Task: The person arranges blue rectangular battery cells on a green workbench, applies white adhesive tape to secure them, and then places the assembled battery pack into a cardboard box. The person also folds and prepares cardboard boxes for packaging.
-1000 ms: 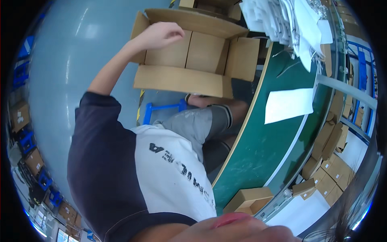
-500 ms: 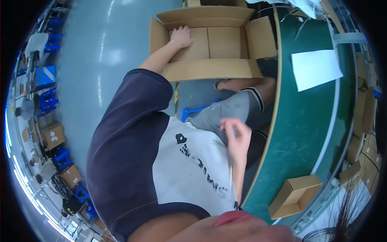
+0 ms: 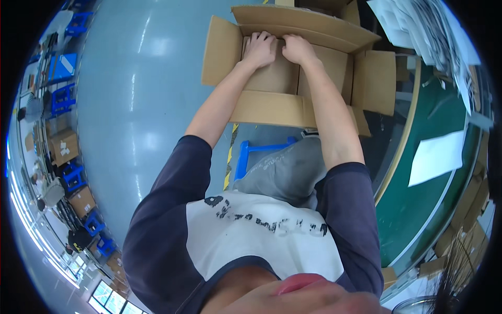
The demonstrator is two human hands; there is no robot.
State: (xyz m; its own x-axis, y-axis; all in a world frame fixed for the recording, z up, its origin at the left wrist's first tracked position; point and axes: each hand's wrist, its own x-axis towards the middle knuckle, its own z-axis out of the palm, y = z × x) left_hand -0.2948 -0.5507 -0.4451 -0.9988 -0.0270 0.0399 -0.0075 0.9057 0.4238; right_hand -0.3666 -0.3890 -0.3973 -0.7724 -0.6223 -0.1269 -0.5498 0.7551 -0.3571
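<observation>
Both of my hands are inside an open brown cardboard box [image 3: 272, 107] whose flaps fold outward. My left hand [image 3: 260, 51] lies in the left part of it, open, fingers apart and bent, touching the inside near the far wall. Close beside it, my right hand [image 3: 299, 49] reaches in from the right. Its fingers bend downward and their tips are hidden, so I cannot make out whether they hold anything. Under the hands, the inner bottom panels [image 3: 280, 78] meet along a dark seam.
A green-topped table [image 3: 402, 220] runs along my right, with a white sheet [image 3: 437, 158] on it. A stack of papers [image 3: 426, 39] hangs over its far end. Below the box stands a blue stool [image 3: 243, 159]. Another cardboard box [image 3: 353, 11] stands behind.
My right hand has moved from beside my body into the box. The left hand has shifted within the box. The view has turned, and the box appears more tilted and farther right.
</observation>
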